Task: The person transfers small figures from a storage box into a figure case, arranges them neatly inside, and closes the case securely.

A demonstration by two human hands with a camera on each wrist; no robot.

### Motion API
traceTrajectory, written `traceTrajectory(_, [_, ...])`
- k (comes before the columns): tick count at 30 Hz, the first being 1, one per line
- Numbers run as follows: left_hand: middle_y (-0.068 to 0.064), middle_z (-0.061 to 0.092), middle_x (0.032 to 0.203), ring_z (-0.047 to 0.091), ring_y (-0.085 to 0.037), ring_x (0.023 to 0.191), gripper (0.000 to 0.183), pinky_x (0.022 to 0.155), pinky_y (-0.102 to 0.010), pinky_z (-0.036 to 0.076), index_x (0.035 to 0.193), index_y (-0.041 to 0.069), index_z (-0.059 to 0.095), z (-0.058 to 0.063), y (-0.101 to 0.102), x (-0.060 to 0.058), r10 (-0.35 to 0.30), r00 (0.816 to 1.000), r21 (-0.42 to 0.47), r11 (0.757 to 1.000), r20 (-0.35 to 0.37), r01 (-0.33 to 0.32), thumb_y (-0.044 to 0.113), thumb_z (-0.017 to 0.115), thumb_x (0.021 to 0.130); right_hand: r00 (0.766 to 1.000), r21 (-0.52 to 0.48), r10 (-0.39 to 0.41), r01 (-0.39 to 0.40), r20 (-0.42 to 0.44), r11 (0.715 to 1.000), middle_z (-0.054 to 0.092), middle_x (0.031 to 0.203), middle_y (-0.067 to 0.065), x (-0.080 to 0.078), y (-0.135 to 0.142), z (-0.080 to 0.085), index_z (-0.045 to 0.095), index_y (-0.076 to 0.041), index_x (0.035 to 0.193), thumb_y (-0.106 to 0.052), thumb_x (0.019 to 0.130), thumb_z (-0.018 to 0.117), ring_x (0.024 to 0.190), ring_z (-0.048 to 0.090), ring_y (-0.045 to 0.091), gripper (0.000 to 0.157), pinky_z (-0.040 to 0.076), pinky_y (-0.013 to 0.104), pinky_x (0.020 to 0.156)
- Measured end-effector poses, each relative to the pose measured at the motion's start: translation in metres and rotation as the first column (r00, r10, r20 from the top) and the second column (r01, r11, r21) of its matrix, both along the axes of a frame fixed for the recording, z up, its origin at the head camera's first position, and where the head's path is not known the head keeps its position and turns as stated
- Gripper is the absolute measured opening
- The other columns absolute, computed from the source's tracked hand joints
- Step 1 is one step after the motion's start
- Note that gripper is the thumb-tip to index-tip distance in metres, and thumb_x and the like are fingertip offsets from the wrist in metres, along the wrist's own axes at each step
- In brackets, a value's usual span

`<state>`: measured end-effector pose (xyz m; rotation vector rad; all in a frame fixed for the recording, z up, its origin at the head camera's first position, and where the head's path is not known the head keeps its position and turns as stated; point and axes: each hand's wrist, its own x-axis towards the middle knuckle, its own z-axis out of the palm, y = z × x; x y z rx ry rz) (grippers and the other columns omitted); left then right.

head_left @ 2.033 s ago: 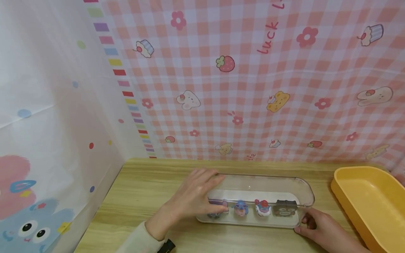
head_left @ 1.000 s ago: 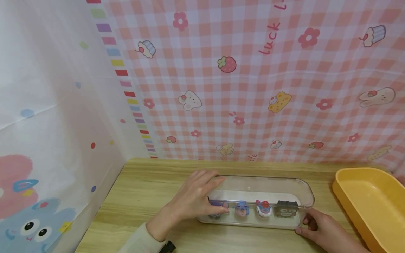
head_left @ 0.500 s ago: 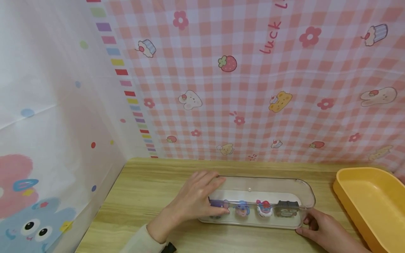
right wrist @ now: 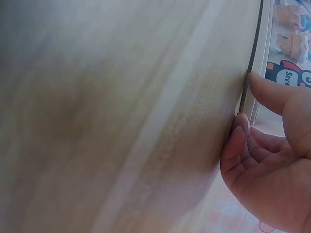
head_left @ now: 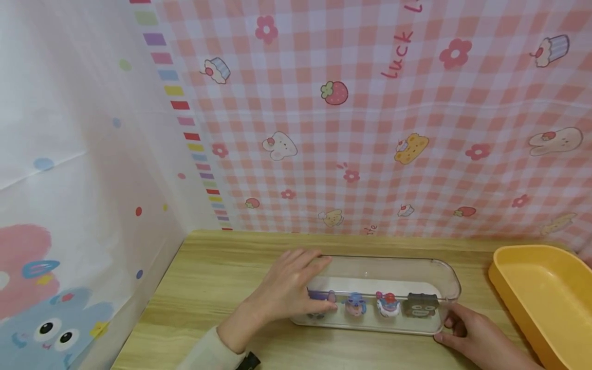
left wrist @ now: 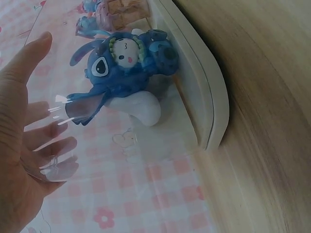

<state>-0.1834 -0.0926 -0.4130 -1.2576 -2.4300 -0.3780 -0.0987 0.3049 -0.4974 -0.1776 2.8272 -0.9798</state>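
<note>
A long clear display case point(head_left: 393, 270) with a white base stands on the table, a row of small figurines inside. My left hand point(head_left: 289, 288) grips its clear cover at the left end, thumb on the front face and fingers at the back. In the left wrist view those fingers show through the cover, near a blue long-eared figurine point(left wrist: 119, 73). At the right end my right hand point(head_left: 478, 331) pinches the base's front corner. A dark boxy figurine point(head_left: 422, 306) is nearest to it, beside a red-topped white one point(head_left: 387, 304). The left thumb partly hides the leftmost figurine point(head_left: 319, 296).
A yellow tray point(head_left: 546, 288) stands on the wooden table point(head_left: 208, 277) to the right of my right hand. Behind the table hangs a pink checked cloth point(head_left: 370, 128), and a pale printed cloth point(head_left: 92, 180) hangs at the left.
</note>
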Motion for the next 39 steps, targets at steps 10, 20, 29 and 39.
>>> traceTrajectory(10, [-0.003, 0.064, 0.138, 0.059, -0.02, 0.127, 0.089, 0.113, -0.044, 0.047, 0.142, 0.014, 0.065, 0.001, 0.002, 0.001, 0.016, 1.0, -0.006, 1.0, 0.021, -0.016, 0.067, 0.086, 0.074, 1.0, 0.003, 0.003, -0.003, -0.016, 1.0, 0.057, 0.083, -0.004, 0.0, 0.002, -0.002, 0.064, -0.003, 0.108, -0.022, 0.085, 0.088, 0.073, 0.049, 0.0, 0.038, 0.047, 0.024, 0.062])
traceTrajectory(20, [-0.002, 0.063, 0.14, 0.057, -0.02, 0.128, 0.089, 0.114, -0.043, 0.046, 0.143, 0.013, 0.063, 0.003, 0.003, 0.001, 0.019, 0.999, -0.027, 0.999, 0.049, -0.017, 0.066, 0.085, 0.075, 1.0, -0.023, 0.025, -0.025, -0.008, 0.999, 0.056, 0.084, -0.003, -0.001, 0.005, -0.002, 0.063, -0.002, 0.109, -0.02, 0.086, 0.086, 0.073, 0.049, 0.0, 0.037, 0.047, 0.024, 0.062])
traceTrajectory(29, [-0.005, 0.064, 0.139, 0.059, -0.021, 0.129, 0.087, 0.114, -0.044, 0.046, 0.142, 0.012, 0.064, 0.0, 0.002, 0.002, -0.001, 1.0, 0.015, 1.0, 0.029, 0.001, 0.065, 0.085, 0.076, 0.999, -0.05, 0.05, -0.05, -0.004, 0.998, 0.057, 0.085, -0.002, 0.0, 0.006, 0.0, 0.062, 0.004, 0.117, -0.02, 0.091, 0.083, 0.074, 0.049, -0.001, 0.041, 0.047, 0.023, 0.062])
traceTrajectory(39, [-0.008, 0.046, 0.161, 0.043, -0.03, 0.147, 0.086, 0.12, -0.057, 0.036, 0.158, 0.016, 0.047, 0.009, -0.017, 0.009, 0.057, 0.966, 0.053, 0.996, 0.252, -0.072, 0.059, 0.075, 0.09, 0.996, 0.001, 0.061, -0.062, -0.07, 0.998, 0.062, 0.09, -0.001, 0.008, 0.014, 0.021, 0.062, -0.001, 0.116, -0.021, 0.094, 0.079, 0.078, 0.054, -0.001, 0.034, 0.051, 0.025, 0.062])
